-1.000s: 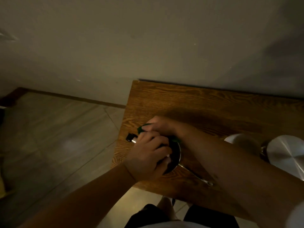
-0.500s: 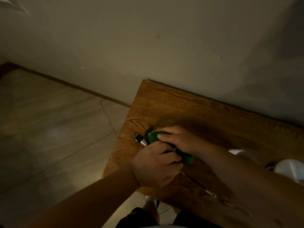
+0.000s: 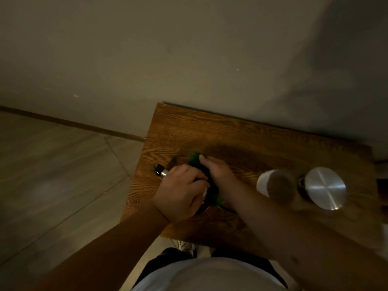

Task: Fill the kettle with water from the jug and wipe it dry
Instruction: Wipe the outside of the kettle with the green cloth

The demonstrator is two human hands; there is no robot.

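Observation:
A small dark kettle sits near the left end of the wooden table (image 3: 241, 131). Its metal handle with a black tip (image 3: 159, 171) sticks out to the left, and most of its body is hidden under my hands. My left hand (image 3: 182, 192) is closed around the kettle where the handle meets the body. My right hand (image 3: 218, 171) presses a green cloth (image 3: 196, 159) against the kettle's far side, and the cloth wraps down around it. A white jug (image 3: 270, 185) stands to the right, apart from my hands.
A round brushed-steel lid or container (image 3: 324, 187) stands right of the jug. The table backs onto a plain wall. Its left edge drops to a tiled floor (image 3: 63, 175). My legs are at the near edge.
My right hand has slid the green cloth over the kettle while my left hand kept its hold. The view has swung right, showing the jug and steel piece fully.

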